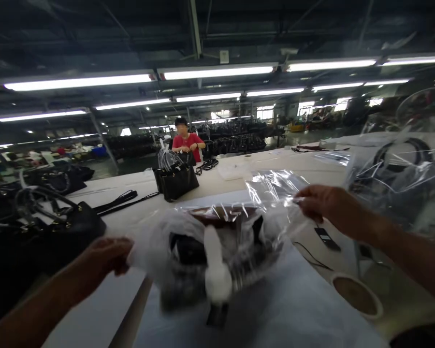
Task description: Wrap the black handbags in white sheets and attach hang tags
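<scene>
A clear plastic bag (152, 241) is stretched wide between my two hands above the table. Inside it, partly blurred, sits a dark handbag (188, 251) with white wrapping around its handles. My left hand (110, 253) pinches the bag's left edge, fingers closed. On the opposite side my right hand (317, 200) grips the right edge between thumb and fingers. Below the right hand a black hang tag (326, 239) lies on the table with a thin dark cord. The handbag's lower part is smeared by motion.
Black handbags (72, 222) crowd the left side; another black handbag (177, 181) stands further back, near a person in red (192, 145). Plastic-wrapped bags (387, 179) fill the right. A tape roll (357, 295) lies at right front, flat plastic sheets (275, 183) behind my hands.
</scene>
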